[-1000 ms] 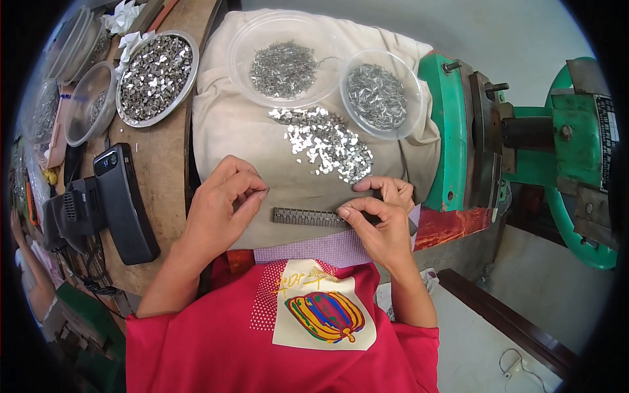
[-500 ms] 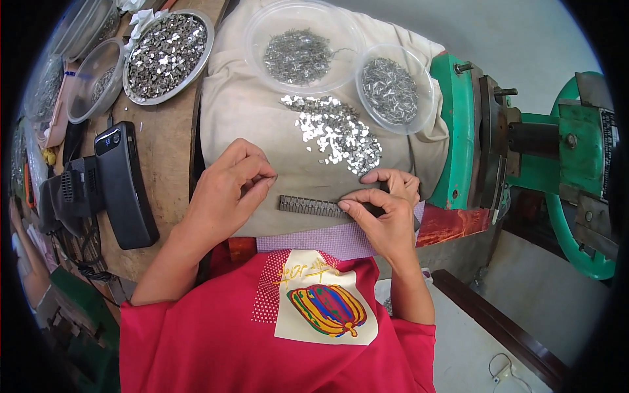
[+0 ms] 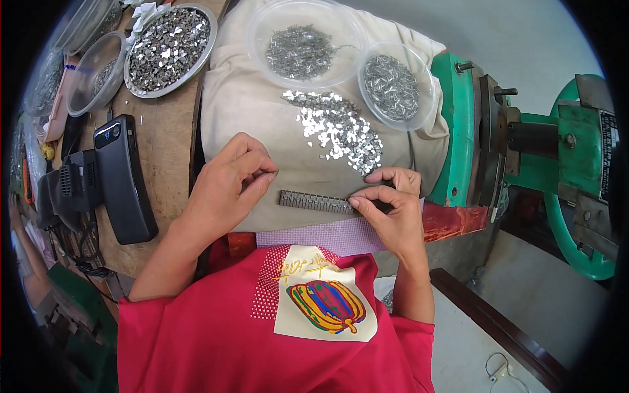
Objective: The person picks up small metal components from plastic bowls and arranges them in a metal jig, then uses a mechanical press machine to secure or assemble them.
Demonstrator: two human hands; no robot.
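One green machine (image 3: 455, 131) stands at the right, beside the beige cloth (image 3: 226, 98) that forms the work surface. On the cloth rest a large clear bowl (image 3: 345, 31) and a smaller clear bowl (image 3: 426, 82), both containing thin metal pins. Nearer the person lies a loose heap of shiny metal flakes (image 3: 337, 128). Left hand (image 3: 226, 180): thumb and forefinger are together at the tips, above the cloth; whether a small piece sits between them cannot be told. Right hand (image 3: 398, 216): thumb and forefinger meet at the right visible end of the slotted metal strip (image 3: 314, 201); whether they clamp it or only rest against it cannot be told. The strip lies on the cloth between the hands, below the heap. The step in hand appears to be fine fingertip work at the strip. The next move would call for a steady strip and a precise, light pinch.
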